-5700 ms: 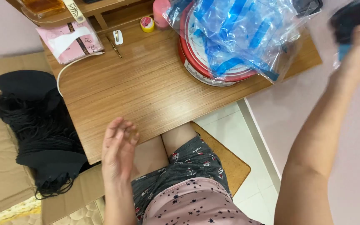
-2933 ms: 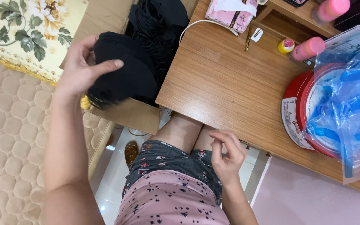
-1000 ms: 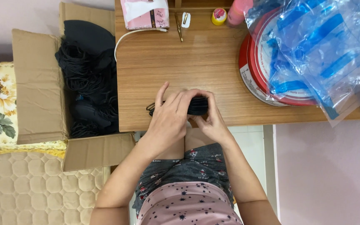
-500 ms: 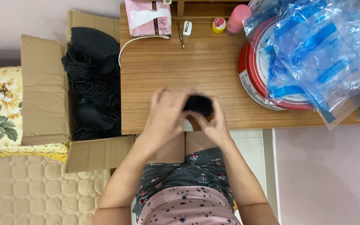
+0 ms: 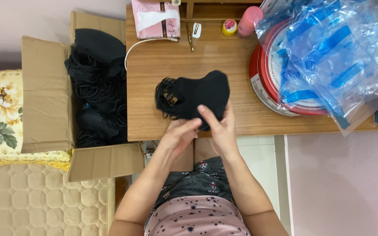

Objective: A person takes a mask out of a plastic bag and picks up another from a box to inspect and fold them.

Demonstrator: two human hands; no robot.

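Head view shows both hands meeting over the near edge of the surface (image 5: 171,70), a wooden desk. The left hand (image 5: 178,137) has its fingers curled under the lower edge of a black fabric bundle (image 5: 193,98) and pinches it from below. The right hand (image 5: 222,126) lies just beside it, with the thumb and fingers closed on the same lower edge. So both hands hold the bundle together, and it is spread flat above them, over the middle of the desk.

The bundle looks like thin cloth pieces with many thin black loops (image 5: 167,98) hanging at its left side. It is probably very light and soft, without any stiffness, so it will fold and sag when lifted. The loops may tangle easily. A good place to hold it seems to be the solid cloth part, not the loops.

To the left, an open cardboard box (image 5: 44,96) is full of similar black pieces. On the right stands a round red tin (image 5: 265,83) with clear and blue plastic bags (image 5: 329,57) heaped over it. At the far edge are a pink pouch (image 5: 156,19), a small yellow pot (image 5: 229,27) and a pink bottle (image 5: 249,19).
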